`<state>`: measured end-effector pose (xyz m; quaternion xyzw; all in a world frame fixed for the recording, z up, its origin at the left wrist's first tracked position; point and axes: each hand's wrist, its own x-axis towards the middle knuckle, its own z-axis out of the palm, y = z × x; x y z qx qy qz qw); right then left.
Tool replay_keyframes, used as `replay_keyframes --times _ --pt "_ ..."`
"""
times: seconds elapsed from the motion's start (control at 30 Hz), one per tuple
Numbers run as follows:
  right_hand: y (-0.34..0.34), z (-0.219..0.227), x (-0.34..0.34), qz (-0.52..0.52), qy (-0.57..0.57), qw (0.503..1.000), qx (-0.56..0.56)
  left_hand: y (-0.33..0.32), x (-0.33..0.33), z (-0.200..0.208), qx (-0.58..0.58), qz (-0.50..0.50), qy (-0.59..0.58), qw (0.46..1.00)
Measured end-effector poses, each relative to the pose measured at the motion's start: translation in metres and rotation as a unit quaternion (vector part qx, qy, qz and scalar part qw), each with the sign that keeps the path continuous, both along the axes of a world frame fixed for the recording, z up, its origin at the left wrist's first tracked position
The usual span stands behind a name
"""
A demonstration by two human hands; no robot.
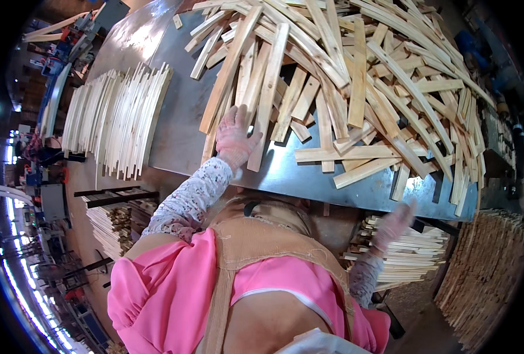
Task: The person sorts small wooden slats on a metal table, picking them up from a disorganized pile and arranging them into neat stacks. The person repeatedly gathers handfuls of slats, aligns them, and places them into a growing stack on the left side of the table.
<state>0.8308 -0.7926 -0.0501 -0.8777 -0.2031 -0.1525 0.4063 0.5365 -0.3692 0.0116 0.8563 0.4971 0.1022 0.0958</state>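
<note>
My left hand [237,138], in a pinkish glove, reaches over the table's near edge onto the loose wooden slats. Its fingers lie stretched along the near end of a pale slat [253,85], with the thumb spread toward a longer slat [272,94] on its right. My right hand [394,224], gloved alike, is smeared by motion just off the table's front edge; its fingers cannot be made out. A large jumbled heap of slats [356,65] covers the middle and right of the metal table [176,127].
A neat row of slats [117,118] lies at the table's left end. Beneath the table sit more slats [412,253] on the right and another bundle [108,227] on the left. A tall slat stack [486,271] stands at the right. Machinery [52,200] lines the far left.
</note>
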Motion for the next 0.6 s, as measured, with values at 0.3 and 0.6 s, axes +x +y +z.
replay_keyframes --times 0.3,0.6 --pt "0.388 0.040 -0.194 0.242 0.307 0.915 -0.101 0.037 -0.143 0.039 -0.257 0.024 -0.007 0.966" --pt "0.443 0.025 -0.217 0.124 0.251 0.943 -0.179 0.167 -0.165 0.000 -0.278 0.032 -0.180 0.943"
